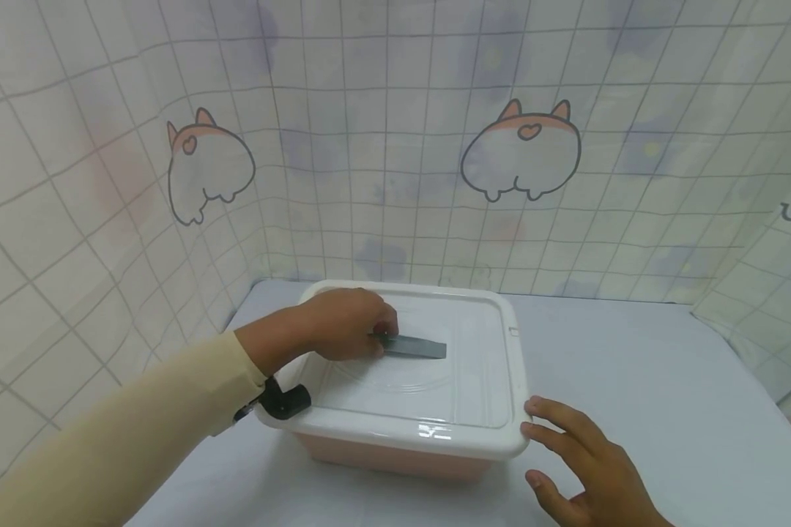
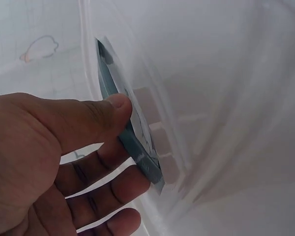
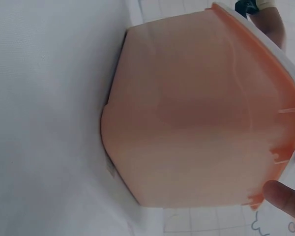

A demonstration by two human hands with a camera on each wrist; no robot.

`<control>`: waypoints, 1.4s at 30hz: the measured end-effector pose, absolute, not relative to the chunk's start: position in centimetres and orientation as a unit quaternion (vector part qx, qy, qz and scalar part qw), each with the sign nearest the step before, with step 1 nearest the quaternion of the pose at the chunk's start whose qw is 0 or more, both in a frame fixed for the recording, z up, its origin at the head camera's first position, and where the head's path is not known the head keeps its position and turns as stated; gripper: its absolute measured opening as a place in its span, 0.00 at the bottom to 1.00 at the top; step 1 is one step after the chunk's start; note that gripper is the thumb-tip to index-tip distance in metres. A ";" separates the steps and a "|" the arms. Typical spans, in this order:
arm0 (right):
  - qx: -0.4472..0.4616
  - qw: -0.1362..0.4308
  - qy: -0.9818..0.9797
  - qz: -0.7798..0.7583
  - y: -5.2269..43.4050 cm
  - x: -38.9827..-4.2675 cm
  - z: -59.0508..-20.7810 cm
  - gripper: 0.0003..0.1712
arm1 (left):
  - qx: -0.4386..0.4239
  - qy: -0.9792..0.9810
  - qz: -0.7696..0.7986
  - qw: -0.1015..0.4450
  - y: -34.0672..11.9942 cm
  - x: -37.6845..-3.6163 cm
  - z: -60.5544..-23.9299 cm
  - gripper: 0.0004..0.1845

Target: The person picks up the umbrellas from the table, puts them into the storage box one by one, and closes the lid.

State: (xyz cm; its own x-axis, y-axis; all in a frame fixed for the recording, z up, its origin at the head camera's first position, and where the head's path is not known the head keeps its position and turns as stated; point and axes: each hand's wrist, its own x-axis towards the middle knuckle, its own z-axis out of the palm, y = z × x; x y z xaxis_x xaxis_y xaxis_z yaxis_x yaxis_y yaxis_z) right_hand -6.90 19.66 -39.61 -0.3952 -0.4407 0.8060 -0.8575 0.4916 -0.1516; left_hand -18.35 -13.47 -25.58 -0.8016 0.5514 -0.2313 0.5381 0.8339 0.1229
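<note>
Two hands worked at a pink storage box [image 1: 395,457] with a white lid [image 1: 474,410], sitting on a white table [image 1: 666,380] before a tiled cartoon backdrop [image 1: 521,154]. Head view: left hand [image 1: 346,322] lay on the lid, fingers curled round the near end of a dark grey flat handle [image 1: 414,347]. Right hand [image 1: 583,457] had fingers spread and relaxed, tips touching the lid's front right corner.

Left wrist view: thumb [image 2: 105,115] and fingers pinched the grey handle [image 2: 132,142] against the translucent lid [image 2: 221,108].

Right wrist view: pink box wall [image 3: 196,113] filled the frame; two fingertips [image 3: 285,196] touched the lid rim [image 3: 285,64], holding nothing.
</note>
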 end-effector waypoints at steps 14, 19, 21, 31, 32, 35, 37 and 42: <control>0.436 0.377 -0.759 0.304 18.8 -6.8 -38.7 0.25 | 0.209 0.966 0.130 0.082 -20.5 -16.7 -26.9 0.26; 0.451 0.382 -0.741 0.319 18.7 -6.9 -38.0 0.23 | 0.202 0.965 0.148 0.073 -23.5 -15.4 -28.0 0.34; 0.456 0.385 -0.734 0.324 18.7 -6.9 -37.7 0.22 | 0.202 0.965 0.151 0.069 -24.2 -14.9 -28.1 0.36; 0.467 0.387 -0.725 0.326 19.5 -7.3 -38.2 0.20 | 0.194 0.970 0.139 0.034 -25.1 -13.3 -30.5 0.38; 0.465 0.387 -0.727 0.325 19.6 -7.2 -38.2 0.20 | 0.196 0.970 0.139 0.034 -25.1 -13.2 -30.6 0.39; 0.458 0.386 -0.734 0.321 19.8 -6.9 -38.0 0.21 | 0.193 0.968 0.152 0.043 -24.8 -13.0 -30.9 0.39; 0.454 0.385 -0.738 0.319 19.9 -6.7 -37.8 0.21 | 0.187 0.968 0.161 0.049 -24.8 -12.9 -31.1 0.40; 0.454 0.373 -0.744 0.318 20.0 -6.5 -37.7 0.22 | 0.178 0.967 0.174 0.048 -24.8 -13.0 -31.4 0.40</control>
State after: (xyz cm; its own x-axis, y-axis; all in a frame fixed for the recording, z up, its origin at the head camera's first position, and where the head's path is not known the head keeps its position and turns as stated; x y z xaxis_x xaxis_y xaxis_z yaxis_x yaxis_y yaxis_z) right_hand -6.51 20.00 -37.70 -0.3103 -0.4387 0.8433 -0.9125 0.3863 -0.1348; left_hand -12.96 -24.84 -31.39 -0.9317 0.3619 -0.0312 0.3283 0.8759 0.3537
